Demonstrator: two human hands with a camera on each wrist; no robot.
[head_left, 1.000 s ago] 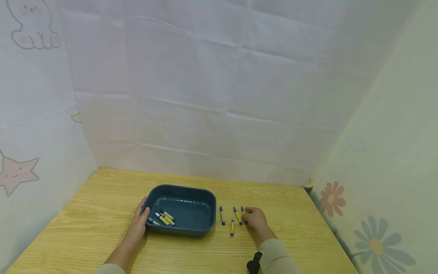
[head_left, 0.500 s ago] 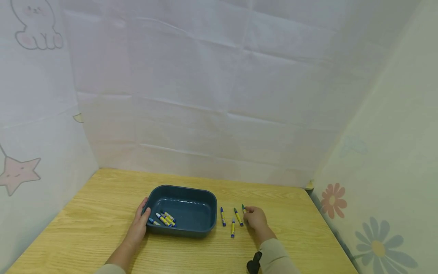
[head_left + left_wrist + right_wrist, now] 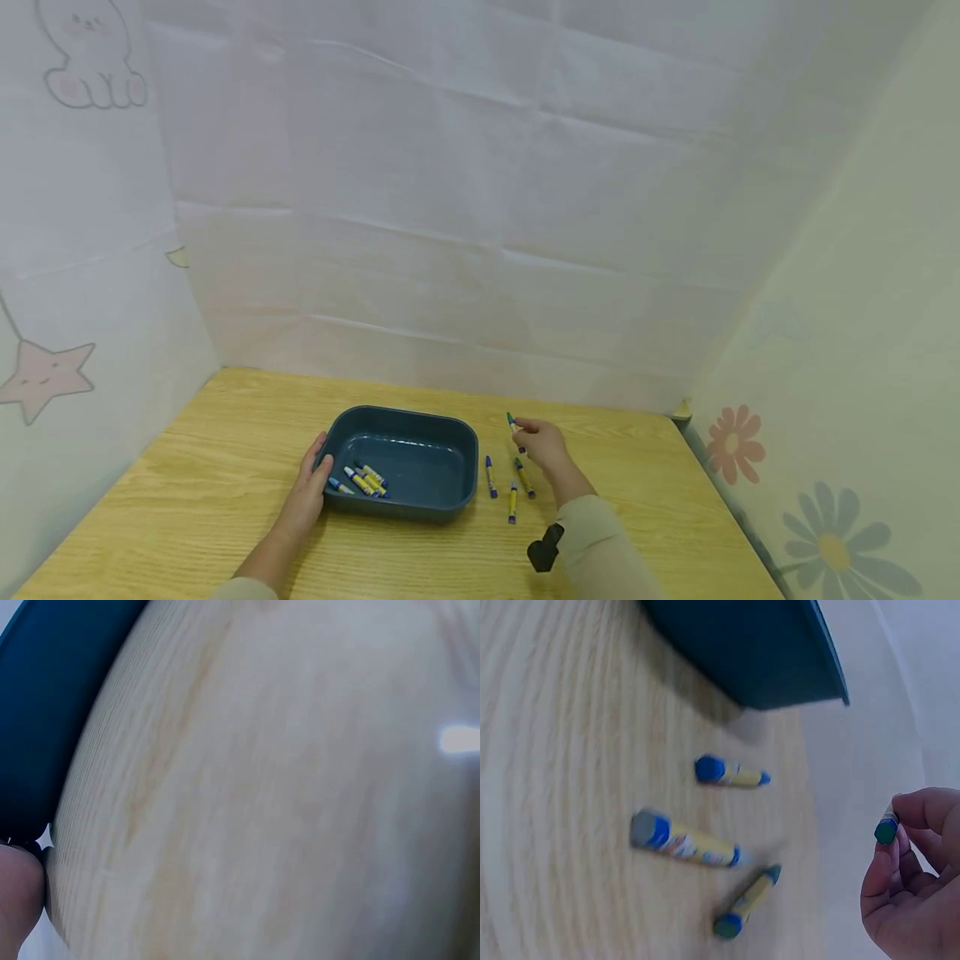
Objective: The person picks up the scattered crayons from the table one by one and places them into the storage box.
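Head view: I have my right hand [image 3: 543, 444] raised above the worktop [image 3: 187, 500], its fingers [image 3: 911, 817] pinching a green-tipped crayon [image 3: 513, 422] near one end; the wrist view shows the crayon's green end [image 3: 886, 831] poking out between fingertip and thumb. The crayon is clear of the wood, to the right of the tray [image 3: 450, 433] and slightly beyond it. My left hand [image 3: 307, 492] lies against the tray's left wall, fingers curled over the rim and steadying it; the left wrist view shows only a blur of tray edge and wood grain, so the detail of that grip I cannot tell.

Inside the tray, a cluster of crayons [image 3: 362, 481] lies in the near-left corner. Three loose crayons [image 3: 510, 487] rest on the worktop between the tray and my right wrist, also seen in the right wrist view [image 3: 705, 840], apart from one another.

Step in hand, as I judge it: carrying a picked crayon toward the tray. The next move calls for a leftward sweep over the right rim, high enough to clear it, then letting go above the tray floor. Three crayons are left to collect.
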